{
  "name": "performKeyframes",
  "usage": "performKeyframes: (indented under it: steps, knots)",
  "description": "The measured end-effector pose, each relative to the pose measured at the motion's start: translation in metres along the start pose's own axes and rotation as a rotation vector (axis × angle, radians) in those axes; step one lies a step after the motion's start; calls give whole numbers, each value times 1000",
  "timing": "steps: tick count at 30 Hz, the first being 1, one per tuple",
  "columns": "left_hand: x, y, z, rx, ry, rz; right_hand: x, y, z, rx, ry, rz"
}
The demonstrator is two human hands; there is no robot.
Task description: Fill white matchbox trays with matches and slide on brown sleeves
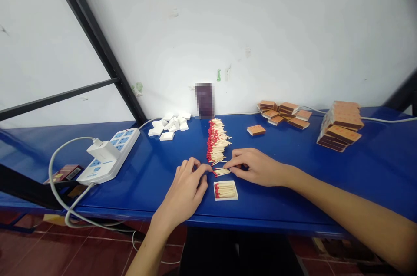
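A small bunch of matches (222, 172) lies between my hands, red heads to the left. My left hand (187, 187) has curled fingers, with the index fingertip against the match heads. From the other side, my right hand (257, 167) has its thumb and fingertips closed at the plain ends. Just in front is a white matchbox tray (237, 198) with a layer of matches in it. Beyond my fingers a long heap of loose matches (217, 139) stretches back toward the wall, heads to the left.
White trays (167, 136) are piled back left. Orange matchbox sleeves (256, 130) lie back right, with a tall stack (342, 126) farther right. A power strip (125, 146) with a plugged-in charger and cables sits left on the blue table (276, 206). A pixelated dark object (204, 100) stands at the wall.
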State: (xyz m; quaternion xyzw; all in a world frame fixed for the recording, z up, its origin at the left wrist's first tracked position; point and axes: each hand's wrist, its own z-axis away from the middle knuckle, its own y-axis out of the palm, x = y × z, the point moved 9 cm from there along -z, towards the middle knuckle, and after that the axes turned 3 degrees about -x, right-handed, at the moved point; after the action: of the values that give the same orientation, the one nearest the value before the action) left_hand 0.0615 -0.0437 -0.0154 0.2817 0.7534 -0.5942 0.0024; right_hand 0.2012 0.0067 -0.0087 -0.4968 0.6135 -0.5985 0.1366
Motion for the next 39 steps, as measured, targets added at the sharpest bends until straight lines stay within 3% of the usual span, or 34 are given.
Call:
performKeyframes:
  steps: [10, 20, 30, 39]
  knots:
    - [2, 1, 0, 4, -13, -8, 0, 2, -1, 4, 7, 6]
    - [2, 2, 0, 1, -10, -68, -11, -2, -5, -152, 131, 22]
    - [2, 2, -1, 24, -18, -88, -17, 3, -10, -133, 229, 48]
    - [4, 4, -1, 58, -30, -39, -20, 1, -7, -177, 212, 11]
